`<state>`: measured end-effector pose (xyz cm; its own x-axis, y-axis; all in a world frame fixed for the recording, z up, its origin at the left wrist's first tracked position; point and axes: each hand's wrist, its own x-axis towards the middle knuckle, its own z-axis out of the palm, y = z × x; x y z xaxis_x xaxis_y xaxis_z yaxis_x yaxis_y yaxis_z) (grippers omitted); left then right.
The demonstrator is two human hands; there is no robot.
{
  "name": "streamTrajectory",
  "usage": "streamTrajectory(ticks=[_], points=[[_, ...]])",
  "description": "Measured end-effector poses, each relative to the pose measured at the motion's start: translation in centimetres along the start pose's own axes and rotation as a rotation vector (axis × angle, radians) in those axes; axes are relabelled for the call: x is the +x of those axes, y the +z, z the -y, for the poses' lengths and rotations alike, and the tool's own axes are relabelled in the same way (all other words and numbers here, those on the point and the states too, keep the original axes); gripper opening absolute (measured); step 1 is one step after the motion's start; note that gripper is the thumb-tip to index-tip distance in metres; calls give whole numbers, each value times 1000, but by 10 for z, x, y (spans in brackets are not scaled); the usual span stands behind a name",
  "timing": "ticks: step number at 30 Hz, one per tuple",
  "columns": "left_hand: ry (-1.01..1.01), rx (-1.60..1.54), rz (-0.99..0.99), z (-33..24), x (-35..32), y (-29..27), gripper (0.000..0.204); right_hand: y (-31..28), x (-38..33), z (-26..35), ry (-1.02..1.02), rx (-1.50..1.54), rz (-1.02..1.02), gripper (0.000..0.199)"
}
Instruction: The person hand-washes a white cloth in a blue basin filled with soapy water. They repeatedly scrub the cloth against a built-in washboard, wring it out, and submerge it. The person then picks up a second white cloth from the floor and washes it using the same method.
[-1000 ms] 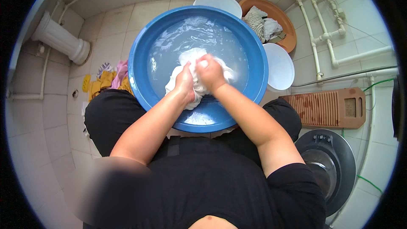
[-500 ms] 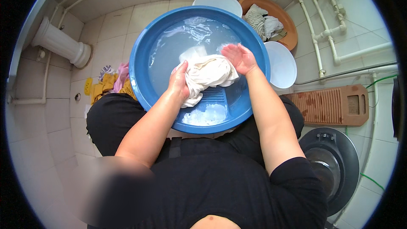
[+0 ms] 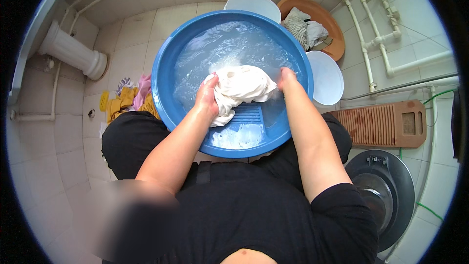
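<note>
Two bare forearms, coming up from the lower edge over black-clad knees and meeting inside one large blue basin (image 3: 166,93) set on the tiled floor (image 3: 53,146).

Left hand (image 3: 207,99): palm down, fingers curled over the left edge of one wet white cloth (image 3: 240,88), grip closed on its bunched folds, wrist bent slightly inward. Right hand (image 3: 287,77): at the cloth's right side, fingers dipped toward the water and pressed against the fabric; from this angle, impossible to tell how far that grip is closed. Elbows spread wide, both arms wet.

The white cloth: heaped in the middle of the basin, partly out of the soapy water, its lower end trailing onto a ribbed washboard panel (image 3: 246,116) moulded into the near wall.

Counted around the basin:
- two pale round basins, one (image 3: 251,4) just behind the blue rim, one (image 3: 326,77) touching its right side;
- one brown basin (image 3: 332,27) at the far right, holding a bundle of grey and white laundry (image 3: 305,29);
- one brown wooden washboard (image 3: 386,124) lying flat at right;
- one dark round lid or drum (image 3: 391,195) at lower right;
- one heap of yellow and pink clothes (image 3: 129,100) on the floor at left;
- one white pedestal (image 3: 73,54) at far left;
- several white pipes (image 3: 378,44) along the walls.
</note>
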<state>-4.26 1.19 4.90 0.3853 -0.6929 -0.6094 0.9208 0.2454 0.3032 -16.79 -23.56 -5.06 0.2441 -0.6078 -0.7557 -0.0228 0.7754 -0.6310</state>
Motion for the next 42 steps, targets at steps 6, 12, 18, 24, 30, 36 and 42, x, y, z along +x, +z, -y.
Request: streamTrajectory(ticks=[6, 12, 18, 24, 30, 36, 42], points=[[-29, -117, 160, -1, 14, -20, 32, 23, -76, 31, 188, 208, 952, 38], [-6, -91, 115, -4, -11, 6, 29, 58, -96, 20, -443, -669, 756, 36], [1, -147, 123, -4, -10, -1, 35, 55, -117, 5, -655, -943, 500, 49], [71, -123, 99, 2, 24, -27, 35, 106, -197, -35, -973, -619, 750, 38], [-99, 13, 364, -2, 40, -55, 32, 100, -228, -71, -1593, -892, 613, 12], [44, 109, -69, 15, -6, 13, 24, 96, -197, -59, -1316, -909, 203, 22], [48, 185, 6, 7, 12, -16, 26, 100, -221, -73, -1511, -823, 466, 12]])
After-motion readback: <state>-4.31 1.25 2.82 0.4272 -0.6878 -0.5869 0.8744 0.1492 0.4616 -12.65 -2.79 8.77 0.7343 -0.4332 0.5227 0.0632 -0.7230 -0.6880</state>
